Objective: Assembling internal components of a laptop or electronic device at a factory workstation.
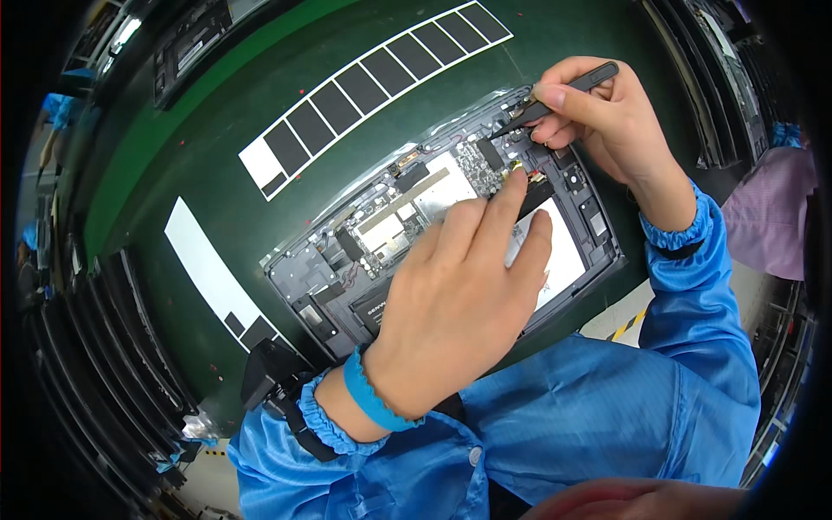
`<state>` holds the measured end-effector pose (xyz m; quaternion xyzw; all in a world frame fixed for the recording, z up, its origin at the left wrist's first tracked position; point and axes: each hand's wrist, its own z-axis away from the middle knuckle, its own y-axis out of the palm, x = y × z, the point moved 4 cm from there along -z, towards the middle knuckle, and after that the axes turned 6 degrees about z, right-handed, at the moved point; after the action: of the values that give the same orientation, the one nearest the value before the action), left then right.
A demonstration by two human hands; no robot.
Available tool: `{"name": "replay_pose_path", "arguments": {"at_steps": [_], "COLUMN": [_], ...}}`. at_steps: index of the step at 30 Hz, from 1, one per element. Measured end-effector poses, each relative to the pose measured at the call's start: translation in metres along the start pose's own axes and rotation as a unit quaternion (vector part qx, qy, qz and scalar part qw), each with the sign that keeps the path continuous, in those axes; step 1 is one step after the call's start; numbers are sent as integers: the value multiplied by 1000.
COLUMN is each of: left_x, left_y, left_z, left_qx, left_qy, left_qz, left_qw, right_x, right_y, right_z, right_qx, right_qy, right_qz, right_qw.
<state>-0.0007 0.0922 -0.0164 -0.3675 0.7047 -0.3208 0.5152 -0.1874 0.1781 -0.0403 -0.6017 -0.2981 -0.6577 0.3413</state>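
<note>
An opened tablet-like device (299, 270) lies on the green work surface, its circuit board (471, 166) and a black battery (371, 310) exposed. In my right hand (620, 117) is a pair of black tweezers (596, 78), pinched between thumb and fingers. Their tips point at the board next to a small black pad (490, 154); I cannot tell whether they touch it. My left hand (459, 290) rests over the device with fingers stretched out, the index fingertip by some yellow and red wires (530, 176). That hand hides the device's lower middle.
Beyond the device lies a white sheet with several black rectangular pads (362, 87). A mostly bare white strip (212, 264) is to the left. Black panels (113, 347) stand in rows at left, with more (693, 78) at right. A person's pink sleeve (770, 212) is at far right.
</note>
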Motion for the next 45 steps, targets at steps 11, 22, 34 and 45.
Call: {"name": "replay_pose_path", "arguments": {"at_steps": [11, 22, 34, 45], "left_x": [1, -3, -2, 8], "left_y": [3, -4, 4, 4], "left_z": [-1, -1, 1, 9], "left_qx": [36, 12, -24, -24], "left_qy": [-48, -2, 47, 31], "left_qz": [-19, -84, -107, -119], "left_qw": [998, 996, 993, 992], "right_x": [-3, -2, -9, -19], "right_y": [-2, -1, -12, -14], "right_z": [0, -6, -11, 58], "right_qx": [5, -57, -93, -130], "right_qy": [-17, -49, -94, -144], "right_qz": [0, -43, -95, 191], "right_qw": [1000, 996, 987, 962]}}
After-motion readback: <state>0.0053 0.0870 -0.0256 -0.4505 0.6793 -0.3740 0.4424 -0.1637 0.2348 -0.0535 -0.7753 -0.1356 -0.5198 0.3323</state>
